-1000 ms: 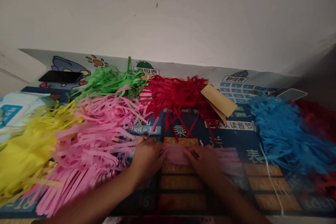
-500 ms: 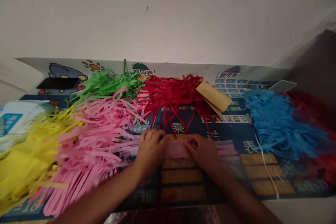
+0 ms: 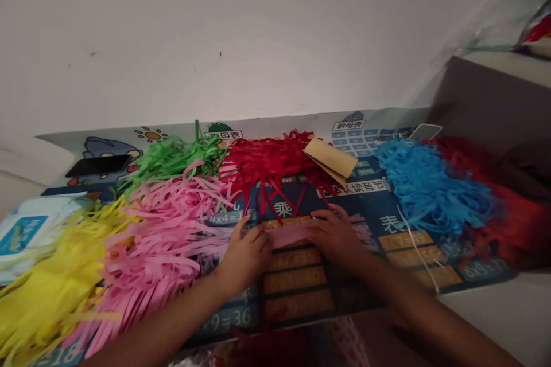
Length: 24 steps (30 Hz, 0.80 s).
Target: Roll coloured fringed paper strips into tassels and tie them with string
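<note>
Pinching the pink band (image 3: 287, 235), I have my left hand (image 3: 246, 252) at its nine o'clock and my right hand (image 3: 333, 236) at three, with red streamers (image 3: 269, 161) at twelve. Uneven pulling could tear it, and strands might snag in the pink pile (image 3: 161, 226) at nine o'clock.

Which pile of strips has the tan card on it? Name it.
The red pile between the green pile and blue pile; its right end alone bears the tan card.
</note>
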### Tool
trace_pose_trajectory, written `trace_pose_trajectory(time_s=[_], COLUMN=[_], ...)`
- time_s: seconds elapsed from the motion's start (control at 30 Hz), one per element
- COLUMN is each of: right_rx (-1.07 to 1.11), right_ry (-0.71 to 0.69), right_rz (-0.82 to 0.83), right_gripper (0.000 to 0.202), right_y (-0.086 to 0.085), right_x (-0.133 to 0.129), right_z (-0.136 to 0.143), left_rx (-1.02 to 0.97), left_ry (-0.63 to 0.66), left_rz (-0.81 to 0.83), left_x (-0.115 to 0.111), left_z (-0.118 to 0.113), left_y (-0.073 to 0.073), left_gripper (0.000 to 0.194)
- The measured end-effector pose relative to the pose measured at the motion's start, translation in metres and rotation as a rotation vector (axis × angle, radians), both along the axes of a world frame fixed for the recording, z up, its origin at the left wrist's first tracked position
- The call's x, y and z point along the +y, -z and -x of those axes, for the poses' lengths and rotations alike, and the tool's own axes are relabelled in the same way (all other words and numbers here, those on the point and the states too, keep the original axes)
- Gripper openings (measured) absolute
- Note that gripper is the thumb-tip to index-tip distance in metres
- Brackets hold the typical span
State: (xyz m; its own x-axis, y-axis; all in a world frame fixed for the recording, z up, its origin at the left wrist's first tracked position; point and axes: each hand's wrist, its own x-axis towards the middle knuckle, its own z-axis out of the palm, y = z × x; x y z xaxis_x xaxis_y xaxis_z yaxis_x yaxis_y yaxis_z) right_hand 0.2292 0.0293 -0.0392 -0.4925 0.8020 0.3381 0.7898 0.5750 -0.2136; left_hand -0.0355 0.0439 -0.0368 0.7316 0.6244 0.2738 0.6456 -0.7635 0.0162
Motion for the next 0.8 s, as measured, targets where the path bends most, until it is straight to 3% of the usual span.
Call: trace_pose_trajectory(time_s=[0.13,0.23,0.43,0.63,0.8], right_rx=[-0.050,-0.120,0.047,0.162,0.099], right_ry=[-0.028,-0.104,-0.003,0.107,0.214], right_rz=[-0.049,-0.047,0.148,0.341,0.312], right_gripper=[0.030,0.025,0.012,0.017,0.026], right_y=[-0.012,-0.006,0.016,0.008,0.008], right_x=[-0.013,-0.014,0.007,0.022,0.028], right_z=[0.026,0.041,0.014,0.005,0.016], left_rx=[-0.047,-0.050,-0.143,-0.233,-0.160], left_ry=[-0.038,-0.047,-0.063,-0.194,-0.271], left_rz=[0.001,0.025,0.102,0.298,0.274], left_x=[0.000,-0.004,-0.004,0.013,0.024], left_z=[0.002,0.006,0.026,0.024,0.016], left_y=[0.003,0.001,-0.005,-0.011,-0.004], left_gripper=[0.016,0.018,0.021,0.028,0.038])
